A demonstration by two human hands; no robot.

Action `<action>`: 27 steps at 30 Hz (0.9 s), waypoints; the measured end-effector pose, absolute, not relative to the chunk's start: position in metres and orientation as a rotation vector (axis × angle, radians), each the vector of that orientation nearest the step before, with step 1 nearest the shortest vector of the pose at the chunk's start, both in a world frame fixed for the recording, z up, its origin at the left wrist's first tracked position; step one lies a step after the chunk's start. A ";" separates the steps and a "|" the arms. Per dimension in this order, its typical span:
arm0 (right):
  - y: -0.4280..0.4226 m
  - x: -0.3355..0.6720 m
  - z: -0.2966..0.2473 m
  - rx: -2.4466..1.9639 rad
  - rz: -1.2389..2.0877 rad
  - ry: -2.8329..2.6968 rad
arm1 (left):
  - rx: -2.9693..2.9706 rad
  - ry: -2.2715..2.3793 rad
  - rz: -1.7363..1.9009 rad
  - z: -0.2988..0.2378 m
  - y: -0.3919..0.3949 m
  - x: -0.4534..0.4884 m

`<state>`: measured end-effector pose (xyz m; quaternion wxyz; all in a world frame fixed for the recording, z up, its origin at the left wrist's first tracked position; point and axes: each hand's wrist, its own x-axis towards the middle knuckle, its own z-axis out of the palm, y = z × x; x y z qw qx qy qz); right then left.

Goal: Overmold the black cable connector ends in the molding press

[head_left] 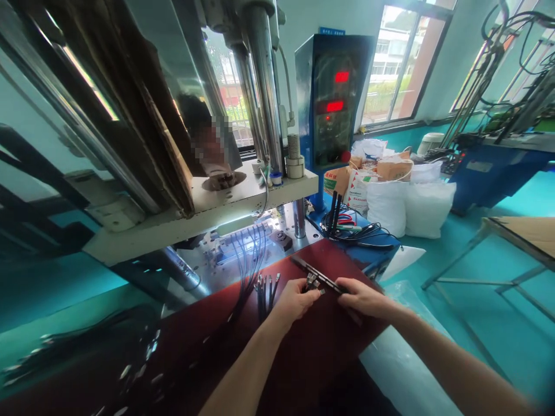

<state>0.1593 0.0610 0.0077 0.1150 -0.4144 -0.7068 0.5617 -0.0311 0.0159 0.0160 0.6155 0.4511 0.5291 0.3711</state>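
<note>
A: What are the hands busy with?

B: The left hand (299, 300) pinches a small bunch of metal-tipped connectors (311, 282) between thumb and fingers. The right hand (362, 297) has its thumb and fingers closed around the near end of a narrow dark bar (318, 275), which slants away above the tabletop (321, 352).

A: Are the connectors seated in the bar?

B: I can't tell; they sit right beside it, partly hidden by the fingers.

A: So which step is this?

B: My judgement: matching connectors to the bar, either loading or removing them. The next move seems to call for a steady bar and one connector singled out and lined up squarely.

A: And around them?

B: More black cables with metal plugs (267, 294) lie on the tabletop, left of the left hand. Thin cables (249, 254) run toward the press (234, 209).

A: Any writing?

B: A white sack (359, 190) carries red lettering that seems to start "Exxon". The control box (333, 124) shows red displays (342, 77), their digits too blurred to read. The blue sign (332, 31) on top has white characters, too small to make out.
</note>
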 end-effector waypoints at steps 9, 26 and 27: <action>0.028 0.113 -0.017 -0.962 1.710 -1.251 | 1.382 1.324 0.840 -0.003 0.009 -0.023; 0.018 0.106 -0.032 -1.044 1.300 -1.358 | 1.574 1.573 0.804 0.002 0.001 -0.016; 0.018 0.106 -0.031 -1.042 1.311 -1.345 | 1.575 1.576 0.804 0.003 0.001 -0.016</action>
